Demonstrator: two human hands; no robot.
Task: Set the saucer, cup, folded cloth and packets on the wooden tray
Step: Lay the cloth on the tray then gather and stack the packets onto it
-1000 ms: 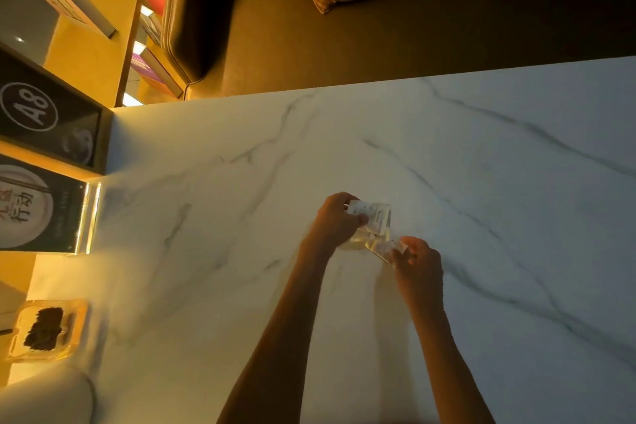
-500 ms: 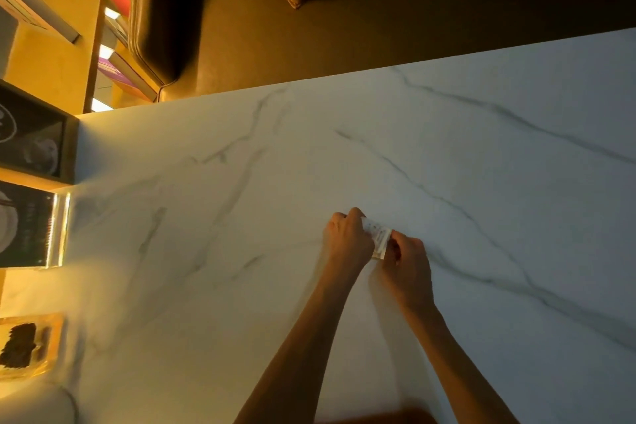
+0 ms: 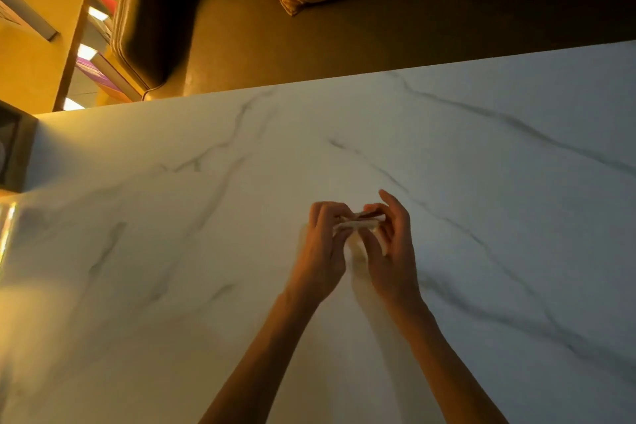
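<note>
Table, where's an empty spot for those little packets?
Bare marble table lies left of the left hand as far as the dark stand, right of the right hand to the frame edge, and beyond both hands to the sofa side. Only the middle is crowded, where both hands pinch the packets.

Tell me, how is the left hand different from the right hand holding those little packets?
The left hand curls all its fingers over the left end of the small pale packets, while the right hand pinches the right end and sticks one finger straight up. That raised finger reaches farther across than the left hand's knuckles. Both hold the same packets just above the white grey-veined marble table.
</note>
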